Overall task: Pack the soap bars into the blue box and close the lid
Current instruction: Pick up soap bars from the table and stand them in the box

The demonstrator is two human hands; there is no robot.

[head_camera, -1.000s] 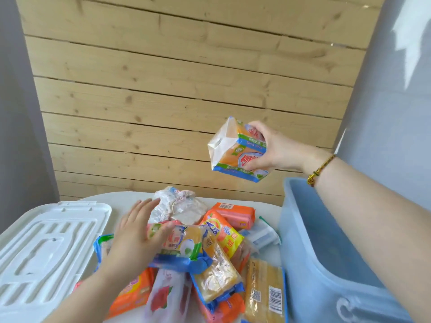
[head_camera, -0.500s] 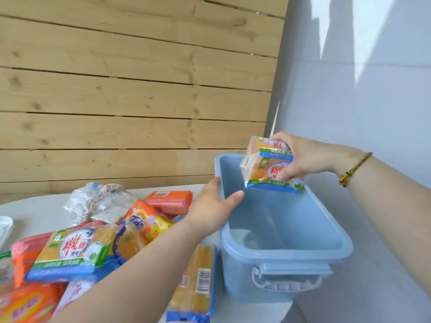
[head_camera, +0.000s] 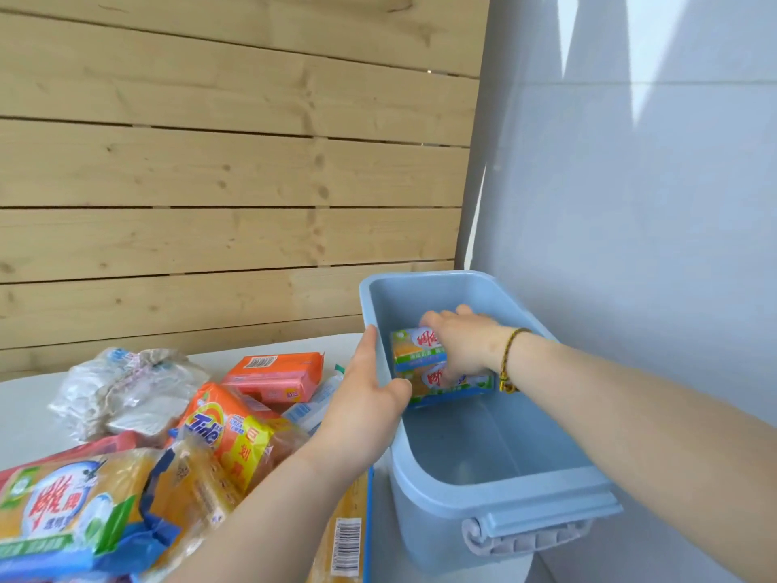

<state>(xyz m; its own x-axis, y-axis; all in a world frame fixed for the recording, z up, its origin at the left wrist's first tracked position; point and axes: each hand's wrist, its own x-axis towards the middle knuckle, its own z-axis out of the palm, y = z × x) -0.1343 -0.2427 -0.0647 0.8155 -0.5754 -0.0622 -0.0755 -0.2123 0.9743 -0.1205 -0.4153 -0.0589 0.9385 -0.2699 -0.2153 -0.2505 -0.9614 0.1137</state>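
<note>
Pack [head_camera: 414,355]: orange soap, green and blue bands, red lettering; held low at the far end inside the box [head_camera: 504,494].
Box: pale blue, open-topped, set on the table [head_camera: 25,406].
Right hand [head_camera: 462,342]: lowered into the box, fingers wrapped over the pack.
Left hand [head_camera: 361,410]: rim clasped, with the thumb inside and the fingers outside.
Count: one box; one pack inside; at least five packs [head_camera: 227,431] piled at left.

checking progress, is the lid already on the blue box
No, the blue box stands open, with the right hand holding a soap pack inside it.
</note>
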